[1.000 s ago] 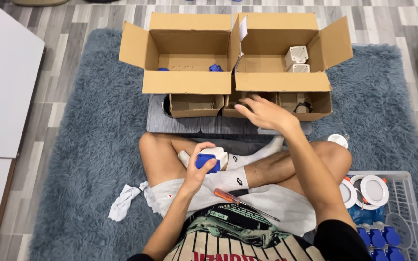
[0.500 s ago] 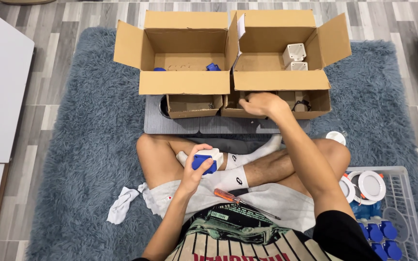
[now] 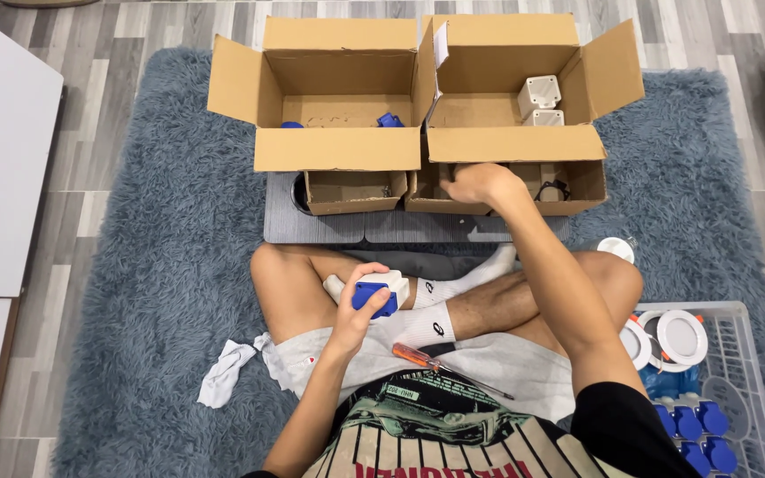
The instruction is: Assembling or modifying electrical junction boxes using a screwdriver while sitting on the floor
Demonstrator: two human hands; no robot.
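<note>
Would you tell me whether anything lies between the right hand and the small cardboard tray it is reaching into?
Nothing visible does. The right hand is already at the open top of the small cardboard tray, under the front flap of the larger box. The left hand holds a blue and white part over the lap.

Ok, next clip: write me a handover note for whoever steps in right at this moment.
Left hand: holds a small blue and white part over the lap.
Right hand: reaching into the small cardboard tray on the right; fingers hidden, so I cannot tell whether it grips anything.
Around: orange-handled screwdriver lies on the lap. Right big box holds two white cubes; left big box holds a few blue pieces. Wire basket at the right holds round white fittings and blue parts.
Done: the two cubes are boxed. Left: the basket's parts remain.
</note>
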